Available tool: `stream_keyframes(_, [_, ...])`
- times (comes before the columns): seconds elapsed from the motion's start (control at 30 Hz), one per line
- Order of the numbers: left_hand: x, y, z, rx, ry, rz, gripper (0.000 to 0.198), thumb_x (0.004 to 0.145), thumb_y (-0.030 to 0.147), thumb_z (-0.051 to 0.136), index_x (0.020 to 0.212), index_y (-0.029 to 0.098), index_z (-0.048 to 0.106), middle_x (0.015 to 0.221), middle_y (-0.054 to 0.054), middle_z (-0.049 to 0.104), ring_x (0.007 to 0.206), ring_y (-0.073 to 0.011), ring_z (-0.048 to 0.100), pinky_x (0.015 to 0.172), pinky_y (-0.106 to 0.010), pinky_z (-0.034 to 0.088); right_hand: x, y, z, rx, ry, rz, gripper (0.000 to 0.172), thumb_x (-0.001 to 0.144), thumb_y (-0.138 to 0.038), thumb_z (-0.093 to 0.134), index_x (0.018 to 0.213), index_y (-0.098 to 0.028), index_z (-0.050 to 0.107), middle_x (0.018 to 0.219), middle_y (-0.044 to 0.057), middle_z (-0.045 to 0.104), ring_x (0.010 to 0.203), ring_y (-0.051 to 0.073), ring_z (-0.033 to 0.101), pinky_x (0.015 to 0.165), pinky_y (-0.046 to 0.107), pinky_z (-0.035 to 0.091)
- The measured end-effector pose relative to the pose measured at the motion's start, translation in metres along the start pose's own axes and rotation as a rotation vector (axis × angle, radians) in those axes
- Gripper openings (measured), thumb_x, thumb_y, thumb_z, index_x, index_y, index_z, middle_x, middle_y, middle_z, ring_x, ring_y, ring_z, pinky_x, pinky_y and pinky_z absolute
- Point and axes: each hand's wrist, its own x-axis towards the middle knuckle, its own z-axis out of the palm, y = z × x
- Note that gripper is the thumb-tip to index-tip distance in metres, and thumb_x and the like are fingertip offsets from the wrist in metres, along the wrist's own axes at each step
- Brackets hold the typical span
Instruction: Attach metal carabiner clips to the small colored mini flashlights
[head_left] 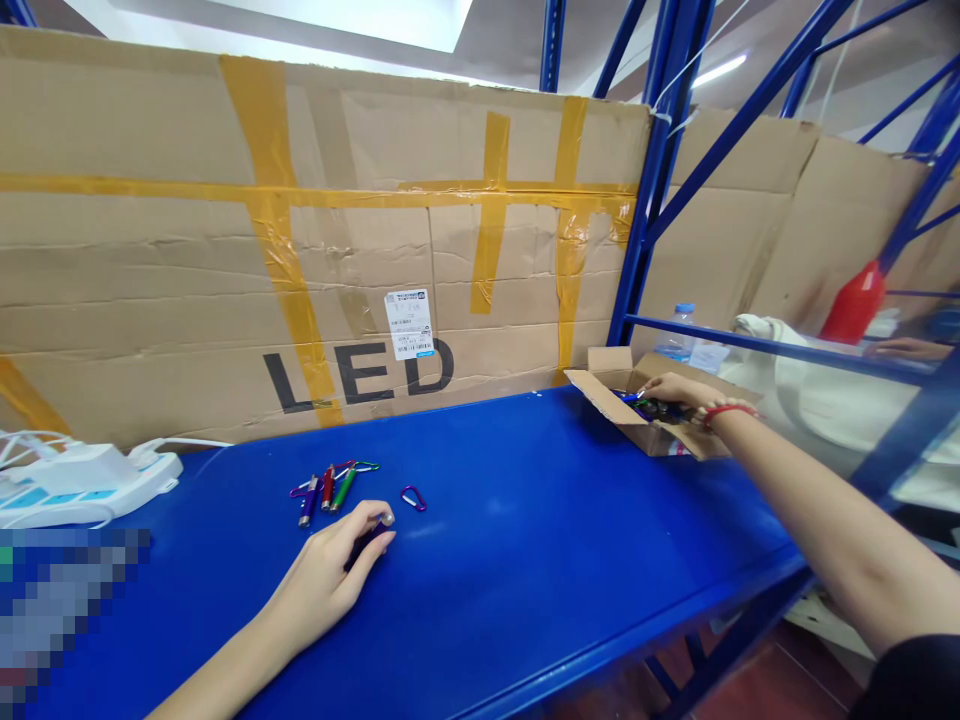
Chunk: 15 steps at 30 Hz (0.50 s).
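Right of the white power strip [161, 478], I see a purple cylinder [308, 502], a red cylinder [328, 489] and a green cylinder [343, 491] grouped on the blue table [540, 580], just beyond the left hand [334, 565], which pinches a dark item [365, 546] with a silvery tip. Beside it lies a purple carabiner [420, 497]; farther right, the right hand [673, 389] dips into an open carton [651, 438], touching a blue item [628, 397], its grip unclear to me.

On the worktop [525, 580]: three small tubes [328, 488], one purple, one red, one green; one loose carabiner [413, 503]; one open carton [651, 438], its pieces [664, 412] too jumbled to count; one power strip [71, 500]
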Motion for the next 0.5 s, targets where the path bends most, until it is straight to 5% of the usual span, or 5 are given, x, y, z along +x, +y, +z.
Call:
stream_keyframes(0.17, [0.0,-0.001,0.001,-0.011,0.017,0.01,0.02,0.093,0.037,0.039,0.099,0.023,0.052,0.076,0.0,0.067,0.068,-0.0131,0.065,0.067,-0.021,0.051,0.004,-0.007,-0.001,-0.187,0.016,0.154,0.012,0.063,-0.006,0.06,0.065,-0.016,0.067,0.059,0.004,0.061,0.055,0.014,0.053,0.049,0.025,0.039])
stream_keyframes(0.5, [-0.001,-0.003,0.002,-0.026,0.014,0.01,0.021,0.093,0.037,0.038,0.1,0.022,0.051,0.074,0.001,0.066,0.065,-0.0126,0.064,0.065,-0.021,0.051,0.017,-0.015,0.005,-0.183,-0.029,0.311,0.027,0.076,-0.005,0.055,0.101,-0.009,0.067,0.066,0.008,0.066,0.058,0.015,0.063,0.055,0.022,0.05])
